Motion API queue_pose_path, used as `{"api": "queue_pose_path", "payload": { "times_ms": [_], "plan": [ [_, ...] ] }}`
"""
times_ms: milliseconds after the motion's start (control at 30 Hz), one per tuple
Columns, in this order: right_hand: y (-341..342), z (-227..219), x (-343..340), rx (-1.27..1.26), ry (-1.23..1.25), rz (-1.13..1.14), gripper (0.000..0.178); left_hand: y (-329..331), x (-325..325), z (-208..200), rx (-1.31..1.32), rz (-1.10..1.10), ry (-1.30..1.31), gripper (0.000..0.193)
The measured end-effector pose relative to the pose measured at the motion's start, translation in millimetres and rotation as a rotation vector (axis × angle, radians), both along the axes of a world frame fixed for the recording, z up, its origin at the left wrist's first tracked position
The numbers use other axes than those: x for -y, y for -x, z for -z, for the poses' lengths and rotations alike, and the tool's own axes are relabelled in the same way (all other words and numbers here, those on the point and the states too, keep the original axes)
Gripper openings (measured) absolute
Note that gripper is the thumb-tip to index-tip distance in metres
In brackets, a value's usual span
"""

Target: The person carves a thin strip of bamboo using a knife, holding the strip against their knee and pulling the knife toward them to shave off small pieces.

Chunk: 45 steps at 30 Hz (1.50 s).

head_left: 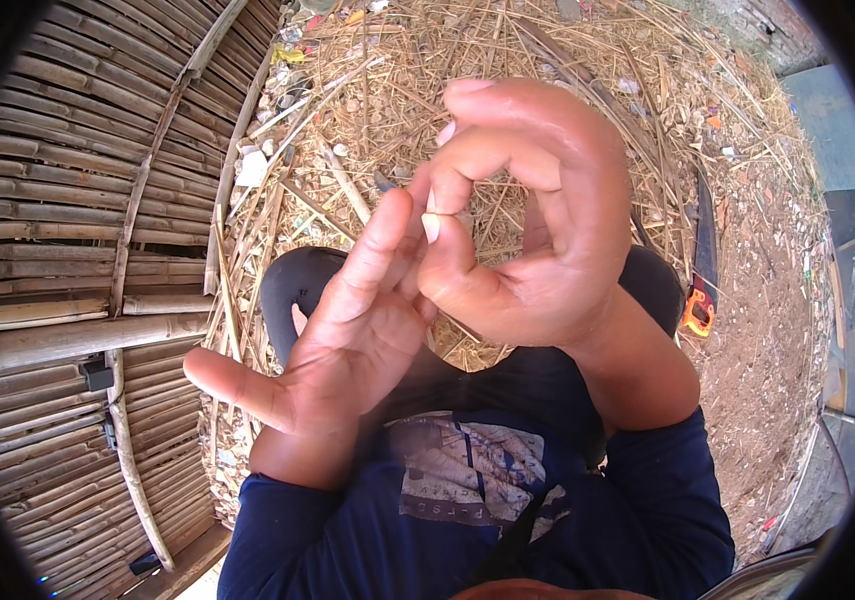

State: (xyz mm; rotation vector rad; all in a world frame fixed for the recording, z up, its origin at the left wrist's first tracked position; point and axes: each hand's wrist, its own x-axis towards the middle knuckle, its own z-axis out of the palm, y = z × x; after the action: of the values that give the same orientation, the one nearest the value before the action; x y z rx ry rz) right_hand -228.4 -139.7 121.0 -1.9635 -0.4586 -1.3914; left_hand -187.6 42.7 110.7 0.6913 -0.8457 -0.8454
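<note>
The left hand (362,350) is spreading open; the right hand (572,250) is pressing thumb and finger together, nothing visible between. The saw (704,255) is lying to the right. Gesturing seems underway; grasping would call for unpinching.

Bamboo wall (67,205) and straw-strewn ground (427,60) show a rustic yard.

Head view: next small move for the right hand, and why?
Probably ease the right hand out of its pinch, to check for anything held: thumb and forefinger tips meet, but no object clearly shows between them. The left hand is open, its fingers partly hidden behind.
</note>
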Motion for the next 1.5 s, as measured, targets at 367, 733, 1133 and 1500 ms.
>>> {"api": "queue_pose_path", "payload": {
  "times_ms": [367, 733, 1133, 1500],
  "plan": [
    [-4.5, -0.2, 2.5, 0.012, 0.048, -0.088, 0.066, 3.5, 7.0, 16.8, 0.073, -0.206, 0.121, 0.151],
    [2.9, -1.8, -1.9, -0.154, 0.138, 0.045, 0.068, -9.3, -2.3, 0.3, 0.392, -0.152, -0.211, 0.073],
    [-92.0, 200.8, 46.9, -1.375, -0.355, 0.104, 0.044, -182.3, 0.5, -17.0, 0.126, -0.869, -0.100, 0.125],
    [-82.0, 405.0, -11.0, -1.662, -0.312, 0.502, 0.056, -345.6, -71.4, 228.5, 1.038, -0.131, -1.593, 0.088]
  ]
}}
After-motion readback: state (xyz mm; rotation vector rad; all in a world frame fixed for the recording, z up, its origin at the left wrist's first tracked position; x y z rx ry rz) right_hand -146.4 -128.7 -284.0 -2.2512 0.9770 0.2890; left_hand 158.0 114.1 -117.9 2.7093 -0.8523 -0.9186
